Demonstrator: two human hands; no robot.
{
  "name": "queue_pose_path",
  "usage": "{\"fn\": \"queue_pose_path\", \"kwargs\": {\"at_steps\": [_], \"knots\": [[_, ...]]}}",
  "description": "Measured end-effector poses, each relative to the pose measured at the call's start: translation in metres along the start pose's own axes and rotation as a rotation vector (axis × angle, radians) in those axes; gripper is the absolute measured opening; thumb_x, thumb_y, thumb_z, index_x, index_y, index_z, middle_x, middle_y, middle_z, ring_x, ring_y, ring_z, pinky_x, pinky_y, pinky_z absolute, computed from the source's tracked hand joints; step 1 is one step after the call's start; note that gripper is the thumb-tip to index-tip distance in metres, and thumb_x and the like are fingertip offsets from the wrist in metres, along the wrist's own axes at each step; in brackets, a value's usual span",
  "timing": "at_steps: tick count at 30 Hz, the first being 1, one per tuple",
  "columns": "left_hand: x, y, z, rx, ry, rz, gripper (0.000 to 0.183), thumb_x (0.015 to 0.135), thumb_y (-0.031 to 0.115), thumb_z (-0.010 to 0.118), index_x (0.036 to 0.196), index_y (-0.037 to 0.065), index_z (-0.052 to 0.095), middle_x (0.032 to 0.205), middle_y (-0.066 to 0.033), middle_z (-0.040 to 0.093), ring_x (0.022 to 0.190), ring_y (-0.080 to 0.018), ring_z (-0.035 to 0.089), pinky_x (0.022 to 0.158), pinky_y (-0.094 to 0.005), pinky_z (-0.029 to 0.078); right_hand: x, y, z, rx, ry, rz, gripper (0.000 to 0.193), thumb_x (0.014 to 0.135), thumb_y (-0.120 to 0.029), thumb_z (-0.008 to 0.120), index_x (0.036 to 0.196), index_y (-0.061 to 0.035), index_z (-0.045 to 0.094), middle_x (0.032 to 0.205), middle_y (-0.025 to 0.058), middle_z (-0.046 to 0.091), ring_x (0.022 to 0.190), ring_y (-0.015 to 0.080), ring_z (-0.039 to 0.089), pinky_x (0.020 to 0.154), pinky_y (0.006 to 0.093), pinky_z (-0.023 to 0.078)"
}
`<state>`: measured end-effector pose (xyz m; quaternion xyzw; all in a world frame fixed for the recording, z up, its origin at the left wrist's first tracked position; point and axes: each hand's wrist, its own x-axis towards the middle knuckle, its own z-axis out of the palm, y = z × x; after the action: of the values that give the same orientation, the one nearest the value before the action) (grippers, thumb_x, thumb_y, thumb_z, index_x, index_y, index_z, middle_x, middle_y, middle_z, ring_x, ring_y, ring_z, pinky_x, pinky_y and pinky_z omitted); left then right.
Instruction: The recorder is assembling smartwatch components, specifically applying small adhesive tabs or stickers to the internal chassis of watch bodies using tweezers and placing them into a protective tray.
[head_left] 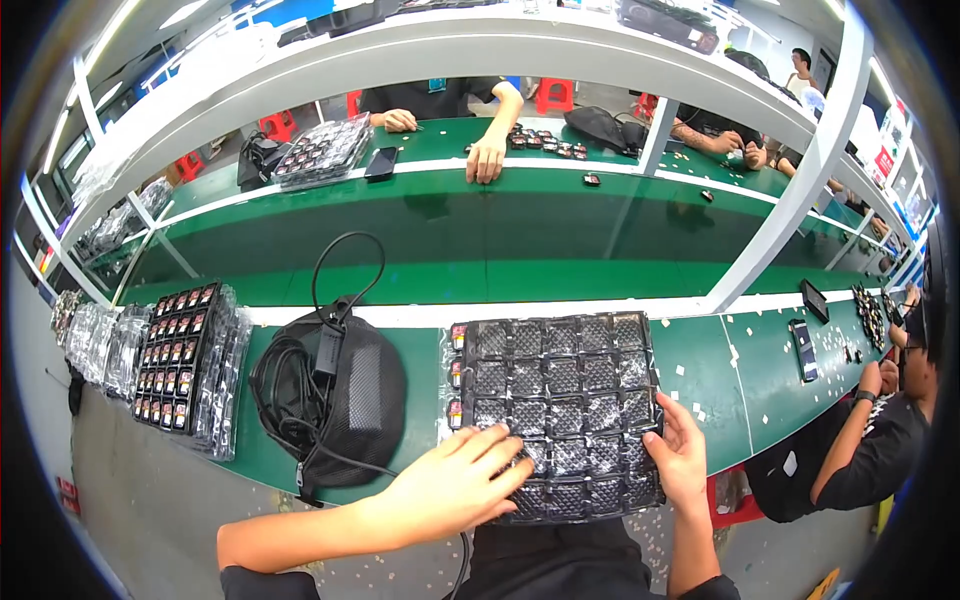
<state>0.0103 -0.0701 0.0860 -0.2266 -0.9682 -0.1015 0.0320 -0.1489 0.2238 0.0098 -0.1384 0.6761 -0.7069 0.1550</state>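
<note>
In front of me lies a black plastic blister tray [560,380] with a grid of textured, shiny pockets, overhanging the table's near edge. Along its left side a strip of another tray [456,372] peeks out, carrying small black pieces with red and white labels. My left hand [455,490] rests across the lower left of the black tray, fingers stretched out on the pockets. At the right edge my right hand [680,450] grips the tray, thumb on top and fingers along the side. What lies underneath is mostly hidden.
A black mesh bag [335,400] with a coiled cable stands left of the trays. Further left are stacked trays [178,355] of labelled pieces. White scraps and a phone [803,350] lie to the right, near a seated co-worker [860,440]. A white shelf post [790,180] rises ahead.
</note>
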Motion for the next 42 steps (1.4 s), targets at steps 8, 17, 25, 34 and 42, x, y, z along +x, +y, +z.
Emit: {"fn": "queue_pose_path", "kwargs": {"at_steps": [8, 17, 25, 34, 42], "knots": [[-0.002, -0.010, 0.022, -0.084, -0.151, -0.117, 0.067, 0.092, 0.039, 0.070, 0.145, 0.005, 0.048, 0.147, -0.0219, 0.047, 0.139, -0.0435, 0.043, 0.108, -0.0532, 0.046, 0.006, -0.012, 0.031, -0.785, 0.010, -0.156, 0.057, 0.085, -0.006, 0.072, 0.139, -0.0011, 0.058, 0.132, 0.0214, 0.060, 0.114, 0.0315, 0.058, 0.100, 0.0390, 0.047], [0.001, -0.016, 0.015, -0.069, -0.152, -0.114, 0.062, 0.092, 0.040, 0.070, 0.140, 0.004, 0.054, 0.145, -0.0205, 0.049, 0.135, -0.0411, 0.046, 0.104, -0.0499, 0.048, 0.008, -0.012, 0.035, -0.918, -0.131, -0.183, 0.056, 0.085, -0.015, 0.074, 0.137, 0.0022, 0.059, 0.152, 0.0266, 0.041, 0.139, 0.0412, 0.038, 0.117, 0.0473, 0.033], [0.002, -0.020, -0.037, -0.001, 0.117, -0.148, 0.058, 0.094, 0.044, 0.068, 0.135, 0.005, 0.057, 0.142, -0.0196, 0.052, 0.133, -0.0404, 0.049, 0.107, -0.0488, 0.045, 0.005, 0.000, 0.008, -0.734, 0.000, -0.335, 0.060, 0.088, -0.015, 0.070, 0.142, 0.0030, 0.051, 0.154, 0.0253, 0.039, 0.141, 0.0406, 0.039, 0.118, 0.0470, 0.030], [-0.006, -0.141, -0.248, 0.837, 1.135, -0.431, 0.026, 0.084, 0.011, 0.070, 0.108, 0.002, 0.069, 0.116, -0.0188, 0.067, 0.109, -0.0386, 0.062, 0.097, -0.0456, 0.048, -0.020, 0.049, -0.036, -0.944, 0.394, -0.552, 0.044, 0.099, -0.024, 0.063, 0.134, 0.0020, 0.058, 0.143, 0.0251, 0.050, 0.132, 0.0443, 0.044, 0.114, 0.0547, 0.031], [-0.004, -0.280, -0.319, 0.676, 0.880, -0.960, 0.049, 0.085, 0.034, 0.069, 0.125, 0.008, 0.067, 0.127, -0.0226, 0.064, 0.124, -0.0374, 0.056, 0.104, -0.0468, 0.046, -0.019, 0.057, -0.035, -0.989, 0.486, -0.574, 0.051, 0.103, -0.036, 0.057, 0.133, 0.0049, 0.058, 0.141, 0.0258, 0.052, 0.135, 0.0464, 0.043, 0.115, 0.0548, 0.031]]}}
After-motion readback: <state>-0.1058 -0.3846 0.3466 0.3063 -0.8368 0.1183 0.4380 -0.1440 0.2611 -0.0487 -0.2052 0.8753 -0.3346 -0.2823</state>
